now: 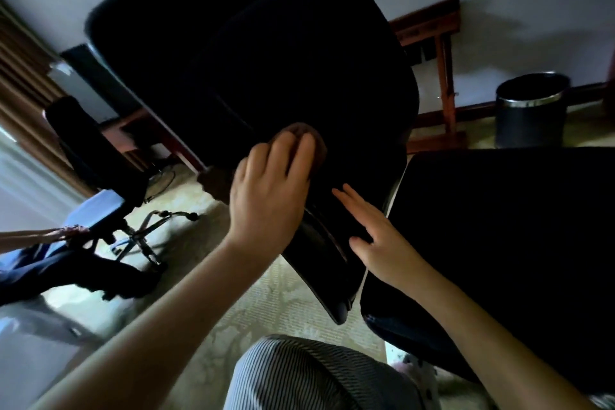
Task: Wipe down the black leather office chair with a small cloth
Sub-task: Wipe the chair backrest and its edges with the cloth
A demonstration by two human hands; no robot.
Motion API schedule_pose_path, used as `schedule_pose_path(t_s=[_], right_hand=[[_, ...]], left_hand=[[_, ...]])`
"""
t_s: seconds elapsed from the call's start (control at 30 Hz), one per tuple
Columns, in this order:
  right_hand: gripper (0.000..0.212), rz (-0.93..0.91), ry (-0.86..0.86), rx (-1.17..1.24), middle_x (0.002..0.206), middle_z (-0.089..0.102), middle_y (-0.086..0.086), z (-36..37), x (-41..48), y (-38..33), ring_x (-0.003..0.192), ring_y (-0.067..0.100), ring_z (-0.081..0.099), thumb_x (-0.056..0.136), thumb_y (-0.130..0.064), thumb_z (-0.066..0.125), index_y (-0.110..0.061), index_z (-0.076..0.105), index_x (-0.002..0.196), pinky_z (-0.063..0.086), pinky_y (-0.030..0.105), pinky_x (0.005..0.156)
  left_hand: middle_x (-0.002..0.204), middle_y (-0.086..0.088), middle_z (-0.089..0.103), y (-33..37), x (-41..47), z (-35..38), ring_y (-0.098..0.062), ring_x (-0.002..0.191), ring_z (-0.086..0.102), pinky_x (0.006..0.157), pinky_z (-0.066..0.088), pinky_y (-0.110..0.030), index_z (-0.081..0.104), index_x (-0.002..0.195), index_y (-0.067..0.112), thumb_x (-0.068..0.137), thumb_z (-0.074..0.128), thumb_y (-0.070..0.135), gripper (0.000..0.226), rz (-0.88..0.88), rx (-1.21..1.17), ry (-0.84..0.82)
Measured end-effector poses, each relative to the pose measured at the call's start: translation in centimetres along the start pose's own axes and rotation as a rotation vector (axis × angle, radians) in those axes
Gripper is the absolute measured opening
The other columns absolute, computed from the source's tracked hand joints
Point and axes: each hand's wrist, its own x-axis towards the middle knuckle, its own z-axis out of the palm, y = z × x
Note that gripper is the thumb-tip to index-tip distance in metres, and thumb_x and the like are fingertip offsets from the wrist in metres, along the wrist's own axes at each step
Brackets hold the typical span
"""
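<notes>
the person's left hand (269, 190) lay flat on the back of the black leather office chair (253, 53), its fingers spread and pressing a small brownish cloth (309, 135) against the leather. the grip here was no closed fist: an open palm pinned the cloth to the chair, and only the cloth's upper edge showed beyond the fingertips. a second darker patch just left of that hand may have been more of the same cloth, but it was too blurred to tell. the right hand (376, 236) was open, held nothing, and rested with straight fingers on the lower part of the backrest, just beside and below the left hand, apparently steadying the chair. the backrest leaned across the view, its long axis running from the lower right, near the seat (499, 226), up to its rounded top at the upper left. the cloth sat low on that axis, so most of the leather lay above and to the left of the pressing hand. the left hand was therefore the nearer one for the next stroke, which, by judgement, would run upward along the backrest. a dark waste bin (530, 110) stood on the floor well apart to the right, and another chair (96, 156) stood at the left.
</notes>
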Motion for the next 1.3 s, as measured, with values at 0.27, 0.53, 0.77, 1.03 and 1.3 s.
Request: schedule_pose_path(t_s=[0.27,0.53,0.77,1.03,1.3], right_hand=[[0.075,-0.013,0.024,0.059,0.142,0.033,-0.023,-0.4,0.3,0.1,0.132,-0.013,0.026,0.086,0.015,0.043,-0.046,0.033,0.128,0.019,0.010,0.111],[0.079,0.149,0.058,0.149,0.141,0.043,-0.015,-1.8,0.0,0.4,0.132,0.002,0.037,0.084,0.017,0.035,-0.055,0.047,0.116,0.030,0.027,0.112],[0.058,0.029,0.065,-0.057,0.146,0.022,-0.021,-0.7,-0.1,0.0,0.126,-0.020,0.017,0.095,-0.006,0.047,-0.053,0.028,0.124,0.018,-0.007,0.094],[0.051,-0.012,0.116,-0.022,0.142,0.023,-0.032,-0.5,0.4,-0.9,0.130,-0.018,0.020,0.097,-0.014,0.045,-0.058,0.032,0.120,0.018,-0.005,0.098],[0.054,-0.007,0.065,0.013,0.140,0.024,-0.035,-0.8,0.2,-0.8,0.126,-0.025,0.019,0.096,-0.008,0.045,-0.055,0.036,0.122,0.023,-0.006,0.094]], left_hand=[[0.105,-0.008,0.059,6.0,-5.1,2.5,-0.023,0.085,0.050,0.073,0.046,-0.034,0.052,0.116,0.012,0.082,0.060,0.012,0.035,-0.037,-0.237,0.057],[0.112,-0.003,0.053,11.1,-12.2,5.1,-0.020,0.087,0.049,0.069,0.048,-0.028,0.050,0.115,0.014,0.077,0.044,0.015,0.038,0.141,-0.343,-0.215],[0.114,-0.001,0.050,10.9,-12.9,3.1,-0.019,0.089,0.048,0.076,0.047,-0.030,0.049,0.119,0.018,0.084,0.054,0.029,0.037,-0.209,-0.589,-0.157],[0.114,-0.006,0.054,3.7,-4.0,-0.1,-0.021,0.093,0.047,0.082,0.039,-0.023,0.059,0.115,0.015,0.086,0.062,0.018,0.029,-0.542,-0.408,0.268],[0.111,-0.004,0.048,6.3,-6.4,1.6,-0.022,0.073,0.050,0.062,0.040,-0.025,0.062,0.106,0.012,0.086,0.060,0.016,0.020,-0.459,-0.379,0.135]])
